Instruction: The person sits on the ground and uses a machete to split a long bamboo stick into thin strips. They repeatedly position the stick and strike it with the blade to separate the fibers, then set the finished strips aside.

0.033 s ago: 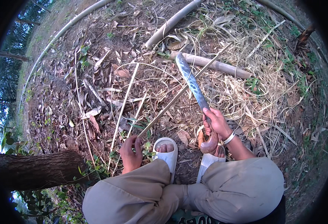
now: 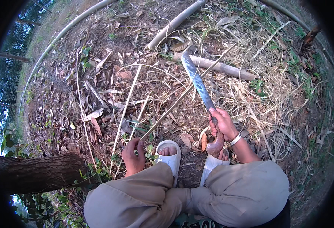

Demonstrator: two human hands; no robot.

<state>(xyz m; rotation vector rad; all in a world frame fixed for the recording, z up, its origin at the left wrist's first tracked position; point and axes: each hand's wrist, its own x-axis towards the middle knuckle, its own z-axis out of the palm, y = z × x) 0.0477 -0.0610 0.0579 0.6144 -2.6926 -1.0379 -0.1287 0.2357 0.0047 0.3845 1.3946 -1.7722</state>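
My right hand (image 2: 223,124) is closed round the curved brown handle of a machete (image 2: 199,83). Its grey, mottled blade points away from me and slightly left. Lower left, the fingers of my left hand (image 2: 134,155) pinch the near end of a long, thin bamboo strip (image 2: 168,109). From there the strip slants up to the right and crosses the blade around its middle; whether the two touch, I cannot tell. Beyond the blade lies a short, pale pole (image 2: 224,67) on the ground. Another pale strip (image 2: 127,104) lies left of the held one.
Curly pale shavings (image 2: 262,102) cover the ground at right, dry leaves (image 2: 94,114) at left. A thicker pole (image 2: 176,24) lies at the far side. A tree trunk (image 2: 37,173) juts in at lower left. My sandalled feet (image 2: 169,155) stand between the hands.
The machete and my right hand have shifted slightly to the right and away from me. My left hand and the bamboo strip look unmoved.
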